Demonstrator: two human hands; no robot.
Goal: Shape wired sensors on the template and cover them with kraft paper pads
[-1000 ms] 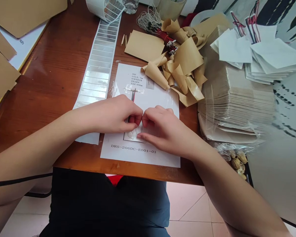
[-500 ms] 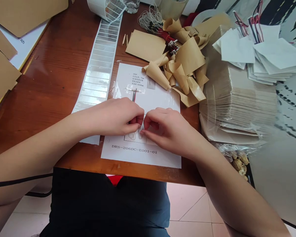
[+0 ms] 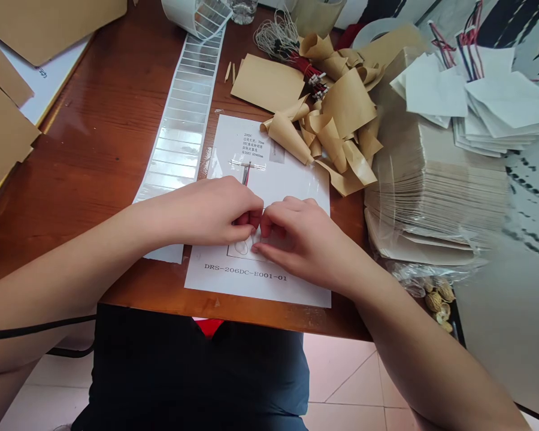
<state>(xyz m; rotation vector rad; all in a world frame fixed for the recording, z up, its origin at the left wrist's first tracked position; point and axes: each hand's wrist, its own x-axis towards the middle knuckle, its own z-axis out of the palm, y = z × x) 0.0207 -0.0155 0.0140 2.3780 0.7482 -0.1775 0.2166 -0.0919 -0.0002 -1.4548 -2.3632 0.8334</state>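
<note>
My left hand (image 3: 211,209) and my right hand (image 3: 296,236) meet fingertip to fingertip over a white printed sheet (image 3: 269,281) at the near edge of the wooden table (image 3: 103,131). Both are curled in a pinch on a small piece at the sheet's drawn outline; what they grip is mostly hidden under the fingers. A thin red and black wire (image 3: 246,172) runs out from under my left fingers toward a strip of clear tape above.
A strip of clear labels (image 3: 179,120) lies left of the sheet. Curled brown paper scraps (image 3: 336,126) and a wire bundle (image 3: 291,45) sit behind. A wrapped stack of paper (image 3: 435,191) and white sheets (image 3: 489,102) fill the right; peanuts (image 3: 435,296) lie beside it.
Both hands stay pinched together at the same spot; the fingertips shift only slightly against each other.
</note>
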